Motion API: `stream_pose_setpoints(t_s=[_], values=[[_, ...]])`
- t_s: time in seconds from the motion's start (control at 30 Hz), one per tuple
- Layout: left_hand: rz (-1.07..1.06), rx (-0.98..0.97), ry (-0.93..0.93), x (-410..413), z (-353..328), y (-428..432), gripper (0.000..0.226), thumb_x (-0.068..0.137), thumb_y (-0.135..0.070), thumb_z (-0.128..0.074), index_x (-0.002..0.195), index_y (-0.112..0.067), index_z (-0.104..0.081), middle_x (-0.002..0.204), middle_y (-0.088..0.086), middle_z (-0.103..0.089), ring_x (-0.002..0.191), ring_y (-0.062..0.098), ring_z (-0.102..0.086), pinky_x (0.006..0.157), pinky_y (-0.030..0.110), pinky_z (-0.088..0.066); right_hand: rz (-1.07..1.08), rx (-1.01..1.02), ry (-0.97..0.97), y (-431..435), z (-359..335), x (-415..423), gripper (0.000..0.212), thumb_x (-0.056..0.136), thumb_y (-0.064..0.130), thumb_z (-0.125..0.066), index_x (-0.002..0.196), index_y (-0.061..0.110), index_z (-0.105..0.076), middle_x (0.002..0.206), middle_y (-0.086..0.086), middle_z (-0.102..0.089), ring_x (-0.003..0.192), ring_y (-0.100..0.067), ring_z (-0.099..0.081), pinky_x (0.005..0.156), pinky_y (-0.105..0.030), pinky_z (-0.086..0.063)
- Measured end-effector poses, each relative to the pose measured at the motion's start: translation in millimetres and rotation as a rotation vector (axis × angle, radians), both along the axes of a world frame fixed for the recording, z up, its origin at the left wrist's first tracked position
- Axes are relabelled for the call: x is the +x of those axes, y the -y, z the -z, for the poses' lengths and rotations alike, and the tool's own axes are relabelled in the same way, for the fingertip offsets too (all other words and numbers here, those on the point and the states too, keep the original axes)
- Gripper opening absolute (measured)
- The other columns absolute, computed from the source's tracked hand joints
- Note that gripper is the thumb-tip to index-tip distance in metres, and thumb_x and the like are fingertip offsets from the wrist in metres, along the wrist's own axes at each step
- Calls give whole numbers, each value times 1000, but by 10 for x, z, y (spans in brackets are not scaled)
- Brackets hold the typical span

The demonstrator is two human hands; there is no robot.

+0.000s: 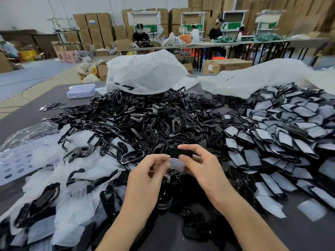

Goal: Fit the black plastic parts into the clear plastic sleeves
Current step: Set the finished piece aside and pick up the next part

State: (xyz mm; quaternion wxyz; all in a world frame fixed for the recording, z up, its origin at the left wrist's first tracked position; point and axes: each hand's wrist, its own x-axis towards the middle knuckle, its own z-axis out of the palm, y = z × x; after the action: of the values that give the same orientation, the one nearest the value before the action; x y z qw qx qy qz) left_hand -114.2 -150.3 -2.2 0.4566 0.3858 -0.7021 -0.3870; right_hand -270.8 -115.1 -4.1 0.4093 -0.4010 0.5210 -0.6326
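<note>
The left hand (145, 176) and right hand (203, 165) meet just above the table (308, 230), both with fingers curled. The right hand pinches a black part (178, 152) between thumb and fingertips. Just below it is a clear sleeve (176, 164), pinched by the left hand's fingers, with the right thumb touching its upper edge. Part and sleeve touch, but blur hides whether the part is inside.

At 12 o'clock from the hands lies a big heap of black parts (145, 116), frames and gridded pieces mixed. From 1 to 4 o'clock spread sleeved parts (290, 127), overlapping like scales. From 7 to 9 o'clock lie loose sleeves (76, 178) with black frames scattered among them. At 9 o'clock, at the table's edge, is a perforated sheet (12, 165). At 11 o'clock sits a pale tray (81, 90). Beyond the heap at 12 and 1 o'clock are crumpled white bags (145, 71). Farther off at 12, people (140, 36) sit at long benches before stacked cartons (96, 26).
</note>
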Motion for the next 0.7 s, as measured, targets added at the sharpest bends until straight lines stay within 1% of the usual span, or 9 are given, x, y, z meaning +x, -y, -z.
stream_pose_setpoints(t_s=[0.07,0.17,0.3,0.4,0.5,0.53,0.6,0.63,0.7], values=[[-39,40,-41,6,9,26,13,92,-20,-69,91,-33,-71,87,-12,-73,81,4,-67,77,22,-51,-30,1,-23,-8,0,28,29,97,10,-68,100,37,-76,81,0,-77,79,-13,-74,79,-26,-61],[-80,46,-88,7,13,38,12,91,-18,-71,89,-30,-70,90,-6,-69,80,7,-67,77,29,-55,-67,9,-51,-22,-6,40,26,97,14,-68,102,38,-76,87,-4,-78,81,-15,-75,81,-26,-60],[-64,106,-140,-4,7,31,9,92,-18,-70,87,-24,-67,76,-5,-71,68,6,-66,64,15,-50,-126,5,-23,-31,-32,81,21,94,18,-74,105,35,-76,93,-7,-79,86,-20,-77,81,-26,-60],[-58,168,-210,1,4,43,6,92,-17,-69,88,-19,-65,69,1,-71,59,9,-65,57,13,-49,-145,3,-12,-37,-32,112,25,95,16,-70,106,37,-76,94,-7,-79,90,-24,-77,85,-29,-61],[-63,192,-257,1,-4,52,7,93,-16,-68,93,-17,-61,71,-1,-70,60,9,-65,59,14,-51,-166,-13,73,-37,-46,140,20,97,19,-67,108,32,-77,97,-11,-79,92,-26,-77,81,-25,-60],[-64,192,-267,2,-7,57,9,93,-15,-68,96,-19,-60,74,-3,-71,61,8,-65,61,15,-51,-185,-23,123,-42,-65,154,17,97,27,-66,109,30,-77,100,-13,-78,93,-26,-77,81,-25,-60],[-50,195,-270,13,-15,66,13,94,-16,-67,103,-23,-61,82,-5,-72,65,8,-67,63,15,-52,-211,-35,180,-47,-82,175,25,93,40,-64,109,27,-78,104,-13,-78,95,-27,-76,80,-25,-59],[-40,197,-265,19,-20,69,13,94,-17,-67,104,-24,-63,84,-4,-73,68,9,-68,65,16,-53,-203,-39,172,-47,-85,179,24,92,39,-66,109,27,-78,103,-12,-78,94,-26,-76,79,-24,-59],[-18,195,-247,25,-25,67,8,94,-19,-67,101,-24,-68,83,-3,-74,71,10,-68,66,15,-52,-152,-42,105,-43,-68,179,15,94,23,-71,107,26,-78,98,-9,-79,88,-23,-77,77,-23,-59]])
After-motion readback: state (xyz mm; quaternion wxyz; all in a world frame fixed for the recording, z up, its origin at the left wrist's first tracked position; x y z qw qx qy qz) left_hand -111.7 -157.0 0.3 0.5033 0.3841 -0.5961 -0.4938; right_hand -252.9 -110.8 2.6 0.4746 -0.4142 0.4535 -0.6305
